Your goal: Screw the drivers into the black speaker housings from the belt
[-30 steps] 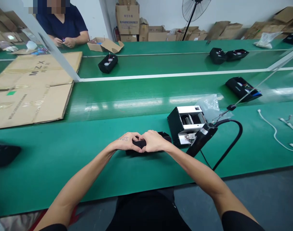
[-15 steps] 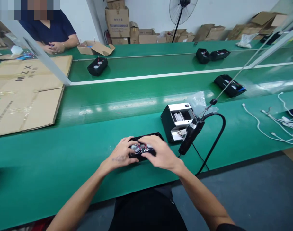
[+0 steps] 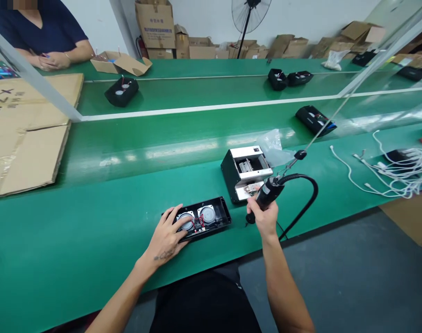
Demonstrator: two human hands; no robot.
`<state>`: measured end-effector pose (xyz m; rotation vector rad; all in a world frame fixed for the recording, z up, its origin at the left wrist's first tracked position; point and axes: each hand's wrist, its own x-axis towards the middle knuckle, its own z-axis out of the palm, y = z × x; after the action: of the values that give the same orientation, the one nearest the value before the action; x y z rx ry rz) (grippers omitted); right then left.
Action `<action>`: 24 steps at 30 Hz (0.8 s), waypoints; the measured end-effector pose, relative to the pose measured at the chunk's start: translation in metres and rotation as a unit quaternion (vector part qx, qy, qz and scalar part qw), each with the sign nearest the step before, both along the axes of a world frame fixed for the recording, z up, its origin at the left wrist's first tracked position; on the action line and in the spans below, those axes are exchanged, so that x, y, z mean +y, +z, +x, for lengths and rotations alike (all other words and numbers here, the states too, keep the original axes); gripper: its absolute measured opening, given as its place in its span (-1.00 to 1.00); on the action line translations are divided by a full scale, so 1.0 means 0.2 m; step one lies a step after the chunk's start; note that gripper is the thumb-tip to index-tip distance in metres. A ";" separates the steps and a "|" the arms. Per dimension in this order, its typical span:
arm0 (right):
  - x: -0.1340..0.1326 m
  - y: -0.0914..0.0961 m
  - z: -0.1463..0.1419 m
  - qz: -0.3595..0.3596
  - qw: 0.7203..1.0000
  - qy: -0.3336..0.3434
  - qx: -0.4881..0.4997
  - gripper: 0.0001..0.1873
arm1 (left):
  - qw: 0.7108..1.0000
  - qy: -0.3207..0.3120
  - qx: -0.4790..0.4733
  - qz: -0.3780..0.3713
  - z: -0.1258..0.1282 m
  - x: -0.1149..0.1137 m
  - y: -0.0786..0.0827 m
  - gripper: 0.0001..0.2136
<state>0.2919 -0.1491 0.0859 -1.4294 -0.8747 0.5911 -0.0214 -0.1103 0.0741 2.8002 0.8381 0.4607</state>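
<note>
A black speaker housing (image 3: 224,215) lies on the green bench with its open side up. Two round speaker drivers (image 3: 207,214) and thin red wires show inside it. My left hand (image 3: 169,231) grips the housing's left end, fingers reaching over the left driver and thumb along the near side. To the right, my right hand (image 3: 264,216) is wrapped around a black electric screwdriver (image 3: 269,190) hanging from a cord. The screwdriver's tip points down, apart from the housing. Just behind it stands a black and silver screw feeder (image 3: 245,173), partly covered by the screwdriver.
Several black housings (image 3: 315,121) sit on the green belt beyond the bench. White cables (image 3: 394,173) lie in a heap at right. Flattened cardboard (image 3: 34,138) covers the left side. A plastic bag (image 3: 275,150) lies behind the feeder. A co-worker (image 3: 40,32) sits across the line.
My right hand has left the housing, moved right and taken hold of the screwdriver. My left hand stays on the housing, whose drivers now show more fully. The view has shifted right.
</note>
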 end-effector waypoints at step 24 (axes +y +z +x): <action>0.01 0.35 -0.16 0.167 0.954 0.228 0.100 -0.65 | 0.998 0.052 -0.022 -0.002 0.16 0.00 -0.02 -0.87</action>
<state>0.2606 -0.1476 0.1562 -0.8460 -1.0903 0.8704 0.0106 -0.1100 0.0705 2.7420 0.9788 0.5343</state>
